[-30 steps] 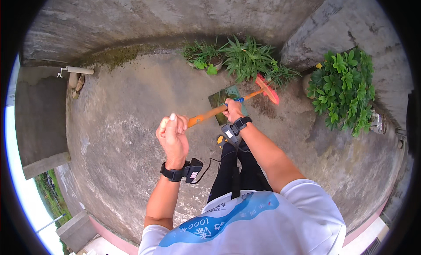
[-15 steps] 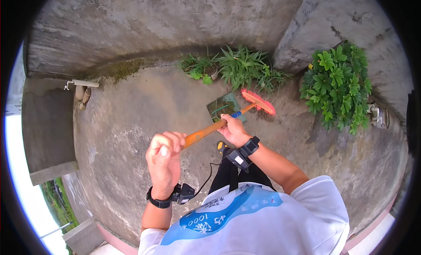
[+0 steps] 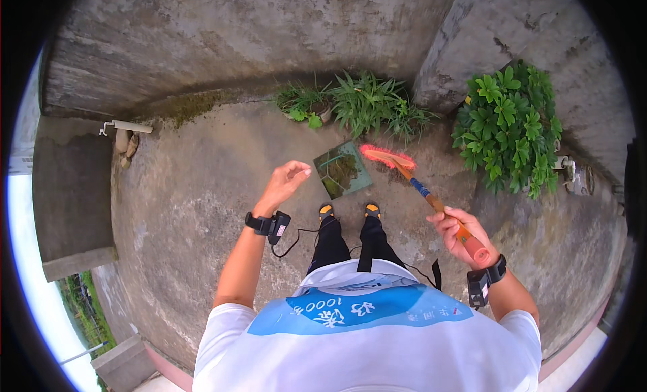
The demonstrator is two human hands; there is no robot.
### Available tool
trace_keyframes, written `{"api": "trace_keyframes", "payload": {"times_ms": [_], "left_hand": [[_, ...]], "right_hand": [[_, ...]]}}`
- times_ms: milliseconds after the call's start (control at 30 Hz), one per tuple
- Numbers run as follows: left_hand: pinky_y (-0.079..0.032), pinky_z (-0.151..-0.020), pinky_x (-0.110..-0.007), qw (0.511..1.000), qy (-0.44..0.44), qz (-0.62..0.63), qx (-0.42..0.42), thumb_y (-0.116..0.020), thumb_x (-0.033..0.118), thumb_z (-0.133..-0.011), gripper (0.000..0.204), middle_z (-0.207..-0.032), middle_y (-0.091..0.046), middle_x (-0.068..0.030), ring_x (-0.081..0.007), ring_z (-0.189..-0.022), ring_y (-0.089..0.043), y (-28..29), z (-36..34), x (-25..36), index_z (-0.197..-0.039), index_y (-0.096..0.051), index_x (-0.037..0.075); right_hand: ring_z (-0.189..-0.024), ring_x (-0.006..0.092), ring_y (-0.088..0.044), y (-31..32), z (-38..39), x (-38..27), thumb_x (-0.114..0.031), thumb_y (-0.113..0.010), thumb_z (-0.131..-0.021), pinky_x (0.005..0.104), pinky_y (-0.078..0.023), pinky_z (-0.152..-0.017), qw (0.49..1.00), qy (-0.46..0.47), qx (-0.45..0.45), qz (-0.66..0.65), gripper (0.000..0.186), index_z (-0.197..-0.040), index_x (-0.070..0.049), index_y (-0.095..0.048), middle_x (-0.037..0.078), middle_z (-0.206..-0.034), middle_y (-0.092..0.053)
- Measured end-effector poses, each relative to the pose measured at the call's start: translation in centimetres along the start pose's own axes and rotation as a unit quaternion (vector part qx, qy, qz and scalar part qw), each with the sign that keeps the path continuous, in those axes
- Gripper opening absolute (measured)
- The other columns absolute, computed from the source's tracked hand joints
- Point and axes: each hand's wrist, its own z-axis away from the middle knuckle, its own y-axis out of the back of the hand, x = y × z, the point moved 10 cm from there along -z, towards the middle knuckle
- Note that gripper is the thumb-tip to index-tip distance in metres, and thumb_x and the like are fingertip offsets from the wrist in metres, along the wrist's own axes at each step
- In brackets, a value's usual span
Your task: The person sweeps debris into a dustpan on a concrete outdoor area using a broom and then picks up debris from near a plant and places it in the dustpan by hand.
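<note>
My right hand (image 3: 464, 238) is wrapped round the orange handle of a mop (image 3: 431, 201) with a blue band partway along. Its flat head, fringed in bright red-pink, points away to the far left and sits just right of a square green-rimmed tray (image 3: 366, 184). Dark, murky stuff shows inside the tray; I cannot tell whether it is water. My left hand (image 3: 284, 183) hovers left of the tray, holding nothing, its fingers loosely stretched out. Both wrists carry black strapped devices.
Grassy potted plants (image 3: 369, 104) line the foot of the far wall (image 3: 256, 38). A leafy bush (image 3: 507, 126) stands at the right. A white pipe with a tap (image 3: 131, 126) juts out at the left, by some stones. My feet stand close to the tray.
My left hand has let go of the mop handle and moved up toward the tray. My right hand has swung the handle right and back, and the mop head has shifted slightly left.
</note>
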Motion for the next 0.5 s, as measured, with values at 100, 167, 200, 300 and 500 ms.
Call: {"api": "trace_keyframes", "payload": {"times_ms": [100, 167, 200, 300, 500], "left_hand": [[-0.042, -0.070, -0.025, 0.999, -0.002, -0.004, -0.035, -0.057, 0.021, -0.076, 0.027, -0.081, -0.059, -0.0063, -0.0121, -0.077, -0.055, -2.1, -3.1, -4.0, -0.093, -0.055, 0.001], [-0.043, -0.072, -0.027, 0.997, 0.011, -0.027, -0.069, -0.058, 0.023, -0.075, 0.032, -0.082, -0.060, -0.0082, -0.0152, -0.079, -0.056, -3.4, -5.3, -6.5, -0.097, -0.053, 0.000], [-0.043, -0.072, -0.027, 0.997, 0.009, -0.025, -0.077, -0.058, 0.023, -0.075, 0.032, -0.082, -0.060, -0.0082, -0.0152, -0.079, -0.056, -3.8, -6.0, -6.9, -0.097, -0.053, 0.000], [-0.043, -0.075, -0.030, 0.992, 0.018, -0.069, -0.099, -0.058, 0.028, -0.074, 0.042, -0.089, -0.059, -0.0132, -0.0209, -0.083, -0.056, -4.7, -8.4, -9.7, -0.103, -0.050, -0.001], [-0.033, -0.089, -0.036, 0.953, 0.015, -0.251, -0.172, -0.056, 0.035, -0.071, 0.065, -0.117, -0.040, -0.0216, -0.0313, -0.108, -0.039, -8.6, -11.4, -14.9, -0.120, -0.033, -0.001]], "right_hand": [[-0.056, 0.0053, -0.044, 2.2, 1.8, 3.7, -0.012, -0.047, -0.081, 0.0141, -0.043, -0.046, 0.999, -0.028, 0.041, 0.020, 0.030, -0.104, 0.003, -0.035, 0.003, -0.076, -0.044], [-0.053, 0.0049, -0.040, 4.5, 2.4, 6.0, -0.013, -0.048, -0.081, 0.0136, -0.039, -0.043, 0.996, -0.048, 0.078, 0.013, 0.022, -0.099, -0.001, -0.041, 0.002, -0.073, -0.044], [-0.052, 0.0048, -0.038, 5.5, 2.7, 7.0, -0.012, -0.048, -0.081, 0.0129, -0.036, -0.041, 0.996, -0.048, 0.071, 0.009, 0.021, -0.098, -0.001, -0.042, 0.002, -0.074, -0.043], [-0.047, 0.0043, -0.035, 9.3, 3.3, 10.2, -0.010, -0.046, -0.081, 0.0137, -0.032, -0.036, 0.992, -0.041, 0.116, -0.002, 0.013, -0.091, -0.003, -0.043, 0.001, -0.066, -0.041], [-0.042, 0.0063, -0.035, 18.0, 3.7, 14.2, -0.002, -0.045, -0.076, 0.0202, -0.027, -0.035, 0.830, 0.135, 0.278, 0.464, 0.003, -0.079, -0.004, -0.045, -0.001, -0.058, -0.042]]}}
